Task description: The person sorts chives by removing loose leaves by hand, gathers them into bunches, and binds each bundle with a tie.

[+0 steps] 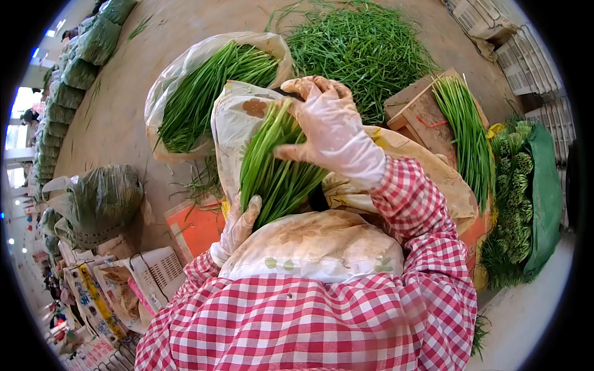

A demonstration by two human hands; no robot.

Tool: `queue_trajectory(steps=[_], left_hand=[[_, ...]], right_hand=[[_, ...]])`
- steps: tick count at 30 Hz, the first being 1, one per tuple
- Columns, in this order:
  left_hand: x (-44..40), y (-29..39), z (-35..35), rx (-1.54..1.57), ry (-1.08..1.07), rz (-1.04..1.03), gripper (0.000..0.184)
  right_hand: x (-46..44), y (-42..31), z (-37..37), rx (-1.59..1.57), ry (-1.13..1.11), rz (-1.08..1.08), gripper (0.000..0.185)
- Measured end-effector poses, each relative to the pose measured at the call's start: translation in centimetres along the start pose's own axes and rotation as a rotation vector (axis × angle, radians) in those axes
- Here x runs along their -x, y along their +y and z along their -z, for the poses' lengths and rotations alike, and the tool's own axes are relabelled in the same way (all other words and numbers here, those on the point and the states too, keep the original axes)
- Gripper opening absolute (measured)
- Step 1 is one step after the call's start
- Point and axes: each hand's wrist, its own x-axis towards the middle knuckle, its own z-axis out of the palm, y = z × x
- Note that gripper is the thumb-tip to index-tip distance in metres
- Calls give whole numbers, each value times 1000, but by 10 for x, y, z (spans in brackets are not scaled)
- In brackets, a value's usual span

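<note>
A loose bunch of long green chives (272, 167) lies slanted across my lap. My left hand (238, 226), in a pale glove, grips its lower left side, with the thumb against the stalks. My right hand (328, 130), in a soil-stained whitish glove, is over the upper right of the bunch. Its fingers are curved and apart from the thumb, which lies close to the stalks. Whether it touches them is hard to tell. Beneath is a stained, flower-printed cloth or apron (309, 244). Just beyond the bunch, an open plastic bag (216, 46) holds more chives.
A heap of loose green leaves (359, 49) lies on the floor ahead. On the right, a tied-looking bundle (464, 130) rests against a wooden board (421, 117), beside stacked bunches (513, 198) under green cloth. Filled bags (105, 198) and crates (154, 275) stand to the left.
</note>
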Motion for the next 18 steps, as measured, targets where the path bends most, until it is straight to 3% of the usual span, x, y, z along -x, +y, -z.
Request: queue_trajectory(steps=[3, 5, 6, 7, 9, 13, 14, 15, 18], left_hand=[[5, 12, -7, -55, 23, 8, 46], [7, 15, -6, -100, -12, 67, 46], [7, 16, -5, -146, -49, 127, 47], [8, 18, -4, -148, -53, 134, 47], [7, 21, -3, -280, -127, 74, 49], [3, 10, -4, -59, -144, 74, 56], [0, 10, -1, -93, -152, 109, 57], [-1, 11, -5, -94, -158, 119, 57], [-1, 14, -11, 208, -78, 221, 54]], right_hand=[[-11, 10, -19, -257, 56, 41, 58], [-21, 5, -25, -525, -100, -28, 41], [-21, 0, -25, -622, -58, -138, 34], [-23, -2, -24, -625, -60, -146, 34], [-27, 1, -26, -255, -185, -114, 29], [-27, 16, -8, -101, -540, 40, 24], [-34, 12, -1, -131, -659, -120, 20], [-35, 20, -9, -200, -618, -207, 19], [-44, 47, -20, -169, -491, -190, 19]])
